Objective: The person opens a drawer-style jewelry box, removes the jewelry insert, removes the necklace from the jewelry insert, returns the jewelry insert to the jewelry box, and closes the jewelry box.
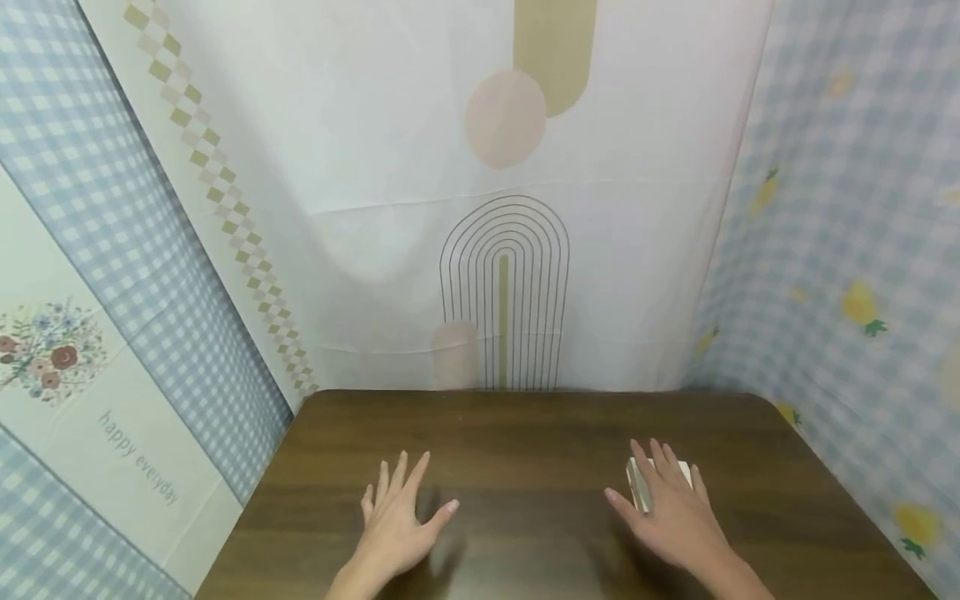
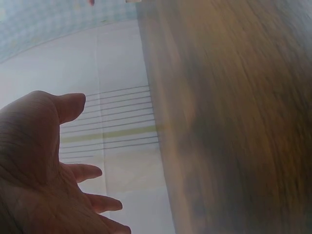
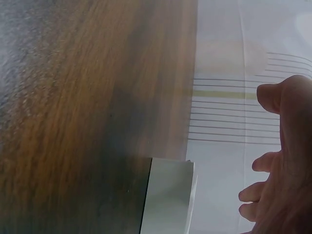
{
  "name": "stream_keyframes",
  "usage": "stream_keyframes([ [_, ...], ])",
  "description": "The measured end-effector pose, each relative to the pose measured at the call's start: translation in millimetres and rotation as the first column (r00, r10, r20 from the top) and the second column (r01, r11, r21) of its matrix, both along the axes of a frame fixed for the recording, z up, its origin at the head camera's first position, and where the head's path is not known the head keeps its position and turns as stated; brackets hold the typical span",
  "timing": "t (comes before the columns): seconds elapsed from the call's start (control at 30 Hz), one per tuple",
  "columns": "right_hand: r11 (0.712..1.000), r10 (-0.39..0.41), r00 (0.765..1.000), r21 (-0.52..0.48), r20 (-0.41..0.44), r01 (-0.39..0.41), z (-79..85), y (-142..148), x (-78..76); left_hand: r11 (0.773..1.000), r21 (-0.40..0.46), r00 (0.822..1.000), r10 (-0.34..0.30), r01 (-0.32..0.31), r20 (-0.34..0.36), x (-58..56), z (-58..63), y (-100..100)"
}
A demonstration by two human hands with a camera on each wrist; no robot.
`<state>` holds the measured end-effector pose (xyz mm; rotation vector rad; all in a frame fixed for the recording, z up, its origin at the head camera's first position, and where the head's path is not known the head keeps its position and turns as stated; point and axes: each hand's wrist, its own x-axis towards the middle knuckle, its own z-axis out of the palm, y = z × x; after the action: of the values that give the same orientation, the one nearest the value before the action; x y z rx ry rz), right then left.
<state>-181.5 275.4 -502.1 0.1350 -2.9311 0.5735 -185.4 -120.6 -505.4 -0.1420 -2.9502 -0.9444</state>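
My left hand [image 1: 397,525] hovers over the left part of the dark wooden table, fingers spread and holding nothing. On the right, my right hand [image 1: 671,510] has its fingers spread above a small white box [image 1: 640,487]. The hand covers much of the box in the head view; a side and a far corner show. In the right wrist view the box [image 3: 168,195] stands on the table below the right hand [image 3: 285,170], with space between fingers and box. The left wrist view has the left hand [image 2: 44,156] with thumb and fingers apart, nothing in them.
The brown wooden table [image 1: 525,450] has rounded far corners. A white patterned cloth [image 1: 375,275] hangs right behind its far edge. Blue checked cloths hang on the left [image 1: 150,208] and on the right [image 1: 787,250], the right one close along the table's side.
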Motion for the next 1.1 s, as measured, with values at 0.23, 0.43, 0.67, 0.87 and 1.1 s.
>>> stream_keyframes([
  [0.23,0.999,0.019,0.997,0.033,-0.07,-0.017,2.2,-7.0,-0.4,0.995,0.102,1.0,0.001,0.002,-0.026,-1.1,1.1,7.0],
  [0.43,0.999,0.027,0.997,0.028,-0.07,-0.025,0.1,-6.7,-1.8,0.992,0.127,0.999,0.015,-0.011,-0.033,-2.7,2.9,8.5],
  [0.67,1.0,0.028,0.999,0.006,-0.032,-0.028,1.9,-2.0,-2.3,0.989,0.147,0.999,0.008,0.0,-0.052,-5.7,2.8,11.7],
  [0.87,1.0,-0.012,0.998,0.025,-0.055,0.014,-2.3,10.3,-5.3,0.979,0.203,1.0,-0.001,0.007,-0.029,-3.1,2.0,15.1],
  [1.1,0.996,-0.078,0.997,0.055,0.021,0.077,-16.3,44.2,-12.6,0.967,0.253,1.0,-0.015,0.013,0.005,-1.3,2.6,15.6],
])
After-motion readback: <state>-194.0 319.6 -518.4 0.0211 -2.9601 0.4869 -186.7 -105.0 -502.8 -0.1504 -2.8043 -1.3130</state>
